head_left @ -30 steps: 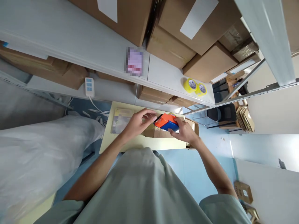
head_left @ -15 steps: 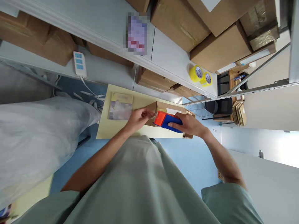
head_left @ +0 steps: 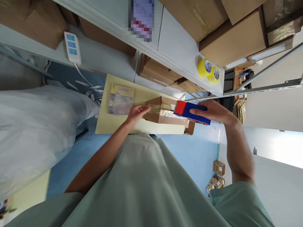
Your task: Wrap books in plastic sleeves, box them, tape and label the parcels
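My right hand [head_left: 214,111] is closed round a blue and red tape dispenser [head_left: 196,113], held above the right part of a cardboard box [head_left: 153,118]. A strip of clear packing tape [head_left: 161,108] stretches from the dispenser leftward over the box. Its free end is pinched between the thumb and fingers of my left hand [head_left: 137,113], beside the box's left end. Shiny tape shows on the box's near side. The box lies on a pale yellow table [head_left: 111,126]. A flat printed packet [head_left: 121,99] rests left of my left hand.
Behind the table stands a grey shelf [head_left: 178,41] with cardboard boxes and two yellow tape rolls [head_left: 204,67]. A white power strip [head_left: 72,47] sits on the lower shelf at left. A large translucent bag [head_left: 44,132] bulges beside the table. Boxes [head_left: 219,167] lie on the blue floor.
My right hand has moved right with the tape dispenser, drawing a strip of tape out. My left hand has come to pinch the tape's end. The view has shifted as well.
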Available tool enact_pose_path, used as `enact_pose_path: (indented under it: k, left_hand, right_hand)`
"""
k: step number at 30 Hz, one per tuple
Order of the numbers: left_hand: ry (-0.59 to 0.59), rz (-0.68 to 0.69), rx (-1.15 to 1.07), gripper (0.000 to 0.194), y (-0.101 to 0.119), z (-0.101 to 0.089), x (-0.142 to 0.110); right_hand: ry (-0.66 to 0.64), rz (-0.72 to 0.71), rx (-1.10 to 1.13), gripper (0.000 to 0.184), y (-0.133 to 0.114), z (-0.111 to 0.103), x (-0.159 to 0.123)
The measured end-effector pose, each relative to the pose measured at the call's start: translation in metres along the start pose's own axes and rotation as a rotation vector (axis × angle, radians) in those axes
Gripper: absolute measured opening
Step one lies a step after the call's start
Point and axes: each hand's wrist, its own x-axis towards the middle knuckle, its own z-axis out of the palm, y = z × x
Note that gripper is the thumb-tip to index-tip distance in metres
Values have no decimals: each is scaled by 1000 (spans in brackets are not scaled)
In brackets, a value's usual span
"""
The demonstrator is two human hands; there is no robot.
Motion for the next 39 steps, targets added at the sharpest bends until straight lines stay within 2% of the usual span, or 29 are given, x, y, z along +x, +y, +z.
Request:
enact_pose_path:
  k: [5, 10, 16, 20, 23, 26, 28, 31, 34, 39]
  left_hand:
    - [8, -77, -42, 67, -14, 15, 17]
    - [49, -110, 3, 55, -25, 23, 29]
    - [68, -109, 68, 44, -35, 30, 31]
    - [68, -7, 123, 42, -38, 32, 30]
    - [94, 62, 260, 38, -41, 30, 28]
    - [135, 5, 400, 54, -43, 25, 22]
    - [82, 25, 407, 65, -41, 23, 13]
    - [-103, 223, 387, 82, -30, 25, -2]
    - [-255, 399, 502, 95, -12, 31, -7]
    - [-335, 491, 773, 64, 7, 40, 10]
  right_hand:
    - [76, -29, -8, 77, -24, 1, 6]
    - [77, -31, -73, 79, -47, 8, 17]
    - [67, -8, -133, 80, -50, 12, 30]
    - [57, -11, -161, 81, -52, 12, 34]
    - [37, -16, -174, 83, -55, 10, 34]
    - [18, -15, -174, 83, -59, 7, 33]
    - [15, -18, -188, 82, -60, 6, 32]
    - [7, -12, -228, 78, -61, 6, 32]
    - [-9, 9, -246, 76, -64, 8, 32]
    - [-25, -2, -235, 73, -66, 11, 29]
